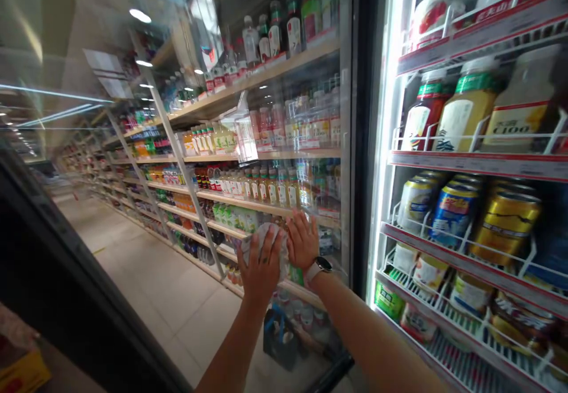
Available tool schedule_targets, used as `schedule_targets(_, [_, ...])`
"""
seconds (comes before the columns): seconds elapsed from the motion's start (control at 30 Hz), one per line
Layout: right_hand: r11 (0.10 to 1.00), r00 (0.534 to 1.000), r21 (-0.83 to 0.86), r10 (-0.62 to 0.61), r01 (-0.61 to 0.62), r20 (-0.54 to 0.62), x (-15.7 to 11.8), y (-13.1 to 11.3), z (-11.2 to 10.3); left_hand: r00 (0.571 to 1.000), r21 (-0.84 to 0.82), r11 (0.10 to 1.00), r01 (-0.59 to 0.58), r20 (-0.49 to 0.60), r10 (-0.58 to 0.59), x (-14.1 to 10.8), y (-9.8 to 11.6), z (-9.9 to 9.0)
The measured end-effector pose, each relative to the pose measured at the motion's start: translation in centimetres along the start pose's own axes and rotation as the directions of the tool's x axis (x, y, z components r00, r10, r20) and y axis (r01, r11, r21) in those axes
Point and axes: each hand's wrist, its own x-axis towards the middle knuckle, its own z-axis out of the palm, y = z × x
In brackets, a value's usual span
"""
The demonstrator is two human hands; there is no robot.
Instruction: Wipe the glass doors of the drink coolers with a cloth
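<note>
Fingers of the left hand [261, 266] are curled closed around a crumpled white cloth [266, 232], which is pressed against the glass door [186, 55] of a lit drinks cooler [385, 115]. The right hand [302, 242] sits just beside it, its fingers spread open and flat on the same pane, holding nothing, with a wristwatch [318, 269] on that wrist. Both hands are near the door's black frame [358, 144]. To the right, inside the cooler, red-edged wire shelves [483, 165] carry tall bottles [465, 109] and gold and blue cans [506, 224]. Across the glass appear long rows of bottled drinks on wooden shelves [266, 189] and a pale tiled floor [177, 322]; whether these stand behind the pane or are reflected in it cannot be told.
</note>
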Motion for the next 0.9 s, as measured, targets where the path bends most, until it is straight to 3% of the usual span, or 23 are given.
schedule_targets(0.23, [1.000, 1.000, 0.004, 0.000, 0.000, 0.032, -0.3, 0.5, 0.6, 0.995, 0.006, 0.998, -0.062, 0.078, 0.061, -6.3, 1.1, 0.1])
schedule_targets(0.37, [1.000, 1.000, 0.027, 0.006, -0.006, 0.005, -0.2, 0.4, 0.6, 0.979, -0.054, 0.993, -0.106, 0.167, 0.114, -8.1, -0.6, -1.3])
schedule_targets(0.47, [0.999, 1.000, 0.044, -0.004, 0.004, 0.011, -0.1, 0.2, 0.5, 0.983, -0.030, 0.993, -0.112, 0.144, 0.115, -5.8, -3.3, -2.3])
schedule_targets(0.57, [0.999, 1.000, 0.050, -0.015, 0.016, -0.015, 0.1, 0.1, 0.4, 0.996, 0.018, 0.997, -0.077, 0.048, 0.076, -0.8, -5.8, -2.7])
schedule_targets(0.7, [0.999, 0.998, 0.032, -0.028, 0.030, -0.050, 0.3, 0.0, 0.2, 0.999, 0.022, 1.000, 0.016, -0.042, -0.015, 5.1, -6.5, -2.2])
schedule_targets(0.8, [0.999, 0.999, 0.022, -0.025, 0.026, -0.019, 0.1, 0.1, 0.1, 0.998, 0.050, 0.998, 0.032, -0.060, -0.028, 5.3, -4.8, -1.5])
schedule_targets(0.9, [0.999, 1.000, 0.032, -0.009, 0.009, 0.013, -0.1, 0.3, 0.1, 1.000, 0.104, 0.994, -0.015, 0.000, 0.015, 1.6, -2.7, -1.3])
